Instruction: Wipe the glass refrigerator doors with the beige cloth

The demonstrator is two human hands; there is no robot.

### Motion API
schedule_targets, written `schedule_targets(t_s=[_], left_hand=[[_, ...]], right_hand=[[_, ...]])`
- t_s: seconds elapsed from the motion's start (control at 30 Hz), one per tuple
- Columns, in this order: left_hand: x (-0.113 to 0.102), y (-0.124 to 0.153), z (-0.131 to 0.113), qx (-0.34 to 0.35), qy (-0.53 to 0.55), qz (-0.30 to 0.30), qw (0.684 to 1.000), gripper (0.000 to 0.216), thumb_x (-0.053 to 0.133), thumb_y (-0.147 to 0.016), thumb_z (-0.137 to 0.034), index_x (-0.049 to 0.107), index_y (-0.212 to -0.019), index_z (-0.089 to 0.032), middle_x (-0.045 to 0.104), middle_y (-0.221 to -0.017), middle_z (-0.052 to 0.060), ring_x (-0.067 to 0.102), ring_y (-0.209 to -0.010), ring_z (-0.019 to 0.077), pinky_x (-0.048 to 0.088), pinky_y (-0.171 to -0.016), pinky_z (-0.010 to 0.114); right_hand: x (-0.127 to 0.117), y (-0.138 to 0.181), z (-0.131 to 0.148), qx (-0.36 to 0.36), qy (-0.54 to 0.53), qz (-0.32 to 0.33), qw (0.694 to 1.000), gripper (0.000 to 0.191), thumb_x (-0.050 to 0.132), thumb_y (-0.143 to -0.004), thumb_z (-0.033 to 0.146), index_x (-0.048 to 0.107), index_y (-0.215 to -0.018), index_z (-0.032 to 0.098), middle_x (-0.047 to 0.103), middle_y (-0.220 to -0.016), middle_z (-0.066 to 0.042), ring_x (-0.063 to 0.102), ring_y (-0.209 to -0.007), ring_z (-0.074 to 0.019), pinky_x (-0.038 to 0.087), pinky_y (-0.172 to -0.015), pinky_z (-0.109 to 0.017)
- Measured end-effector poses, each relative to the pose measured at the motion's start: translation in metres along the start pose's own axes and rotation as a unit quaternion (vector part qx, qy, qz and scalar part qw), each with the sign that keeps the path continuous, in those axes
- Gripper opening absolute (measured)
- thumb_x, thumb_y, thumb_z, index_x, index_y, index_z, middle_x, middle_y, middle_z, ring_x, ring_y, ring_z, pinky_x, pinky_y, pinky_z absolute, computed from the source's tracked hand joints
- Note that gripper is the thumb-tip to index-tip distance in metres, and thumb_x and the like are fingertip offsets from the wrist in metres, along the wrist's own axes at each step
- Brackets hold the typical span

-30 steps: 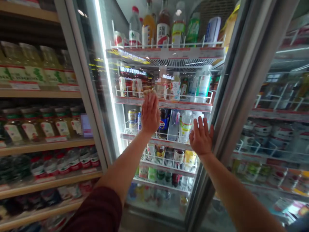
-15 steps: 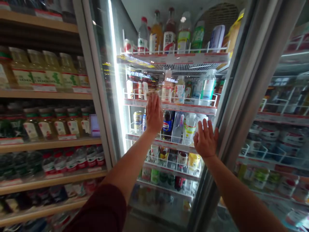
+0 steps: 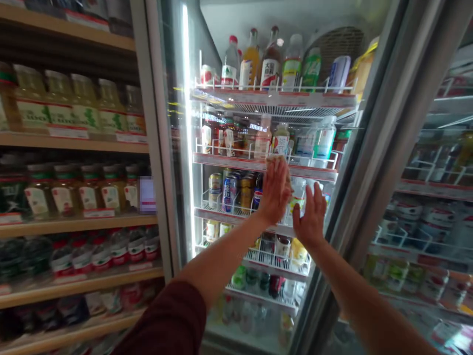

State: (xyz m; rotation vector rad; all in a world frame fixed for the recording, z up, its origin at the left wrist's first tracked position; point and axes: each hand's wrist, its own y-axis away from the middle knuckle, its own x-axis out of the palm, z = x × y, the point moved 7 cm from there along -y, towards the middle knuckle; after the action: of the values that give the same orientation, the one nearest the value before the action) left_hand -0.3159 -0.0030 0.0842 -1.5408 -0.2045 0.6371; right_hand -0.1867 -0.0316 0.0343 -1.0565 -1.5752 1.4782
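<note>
Currently the person is wiping the glass door of a drinks cooler, and the left hand is lying flat on the pane right of the frame's centre, with a pale cloth peeking out above its fingertips. Its fingers are stretched out and pressing the cloth to the glass instead of clenching round it. The right hand is resting just beside it, fingers spread and released, holding nothing, close to the grey door frame that is slanting up the right of the picture. Judging by this, one sweep across the middle band of the pane is nearing its right end, while the glass towards the top and bottom of the frame is probably waiting for its turn; whether any part is already clean is not showing. Compared with a second ago, the left hand and cloth are sitting further right and slightly lower, so the row of cans is now showing uncovered, and the two hands are standing nearly together where they were well apart.
</note>
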Motion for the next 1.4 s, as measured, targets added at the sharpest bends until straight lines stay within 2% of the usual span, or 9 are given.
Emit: schedule_targets(t_s=[0.1,0.23,0.37,0.47,0.57,0.8,1.0,1.27,1.4], left_hand=[[-0.005,0.008,-0.009,0.038,0.074,0.012,0.996,0.068,0.007,-0.112,-0.057,-0.012,-0.169,-0.024,0.012,-0.175,0.010,0.012,-0.162,0.0246,0.025,-0.132,0.049],[-0.065,0.034,0.028,0.052,0.015,-0.027,0.998,0.061,0.017,-0.114,-0.049,0.006,-0.170,-0.028,0.012,-0.175,0.010,0.018,-0.161,0.0281,0.024,-0.131,0.053],[-0.136,0.068,0.093,0.070,-0.254,-0.022,0.964,0.060,0.032,-0.113,-0.032,0.014,-0.170,-0.026,0.024,-0.172,0.012,0.013,-0.162,0.0290,0.014,-0.132,0.055],[-0.162,0.089,0.131,0.066,-0.348,-0.006,0.935,0.065,0.038,-0.112,-0.029,0.011,-0.171,-0.023,0.025,-0.171,0.013,0.009,-0.162,0.0285,0.011,-0.132,0.054],[-0.164,0.098,0.143,0.064,-0.367,-0.004,0.928,0.068,0.039,-0.111,-0.030,0.007,-0.171,-0.024,0.028,-0.170,0.012,0.010,-0.161,0.0292,0.012,-0.132,0.055],[-0.161,0.098,0.141,0.056,-0.345,-0.008,0.937,0.069,0.042,-0.111,-0.031,0.008,-0.171,-0.026,0.028,-0.169,0.009,0.012,-0.160,0.0279,0.010,-0.133,0.053],[-0.163,0.099,0.143,0.054,-0.345,-0.012,0.937,0.068,0.042,-0.111,-0.033,0.010,-0.171,-0.025,0.026,-0.170,0.008,0.013,-0.160,0.0278,0.010,-0.133,0.052],[-0.162,0.100,0.142,0.050,-0.333,-0.011,0.941,0.068,0.041,-0.111,-0.033,0.009,-0.171,-0.025,0.028,-0.169,0.007,0.013,-0.160,0.0276,0.009,-0.134,0.052],[-0.162,0.101,0.142,0.049,-0.336,-0.012,0.941,0.068,0.040,-0.111,-0.034,0.008,-0.171,-0.024,0.028,-0.169,0.007,0.013,-0.160,0.0279,0.010,-0.134,0.052]], right_hand=[[0.025,-0.014,0.041,-0.042,-0.015,0.033,0.998,0.070,0.031,-0.107,0.024,0.000,-0.170,0.025,0.028,-0.174,-0.010,0.025,-0.161,-0.0233,0.028,-0.130,-0.050],[0.044,-0.024,0.057,-0.089,0.020,0.057,0.994,0.077,0.043,-0.104,0.020,0.005,-0.170,0.027,0.041,-0.168,-0.010,0.035,-0.157,-0.0272,0.032,-0.127,-0.050],[0.027,-0.065,0.017,-0.108,0.048,0.016,0.993,0.074,0.050,-0.100,0.020,0.023,-0.168,0.029,0.055,-0.157,-0.011,0.053,-0.144,-0.0305,0.045,-0.116,-0.048],[0.006,-0.110,-0.031,0.014,0.087,-0.081,0.993,0.065,0.049,-0.099,0.025,0.039,-0.163,0.023,0.038,-0.168,-0.016,0.041,-0.152,-0.0402,0.038,-0.121,-0.061],[0.010,-0.123,-0.030,0.044,0.083,-0.090,0.991,0.068,0.046,-0.101,0.028,0.030,-0.167,0.018,0.031,-0.171,-0.017,0.024,-0.160,-0.0416,0.030,-0.125,-0.066],[0.056,-0.105,0.047,-0.242,0.048,0.177,0.953,0.060,0.044,-0.105,0.021,0.035,-0.163,0.032,0.050,-0.163,-0.001,0.041,-0.154,-0.0212,0.035,-0.127,-0.046],[0.032,-0.192,0.002,0.025,0.093,-0.078,0.992,0.068,0.042,-0.107,0.042,0.026,-0.167,0.015,0.025,-0.173,-0.016,0.018,-0.162,-0.0371,0.025,-0.127,-0.064],[0.083,-0.178,0.100,-0.263,0.024,0.200,0.944,0.052,0.039,-0.110,0.033,0.040,-0.161,0.029,0.044,-0.166,-0.002,0.033,-0.158,-0.0218,0.028,-0.131,-0.047],[0.057,-0.238,0.053,-0.076,0.072,0.033,0.994,0.059,0.033,-0.111,0.039,0.034,-0.164,0.013,0.032,-0.171,-0.016,0.018,-0.162,-0.0300,0.023,-0.130,-0.055]])
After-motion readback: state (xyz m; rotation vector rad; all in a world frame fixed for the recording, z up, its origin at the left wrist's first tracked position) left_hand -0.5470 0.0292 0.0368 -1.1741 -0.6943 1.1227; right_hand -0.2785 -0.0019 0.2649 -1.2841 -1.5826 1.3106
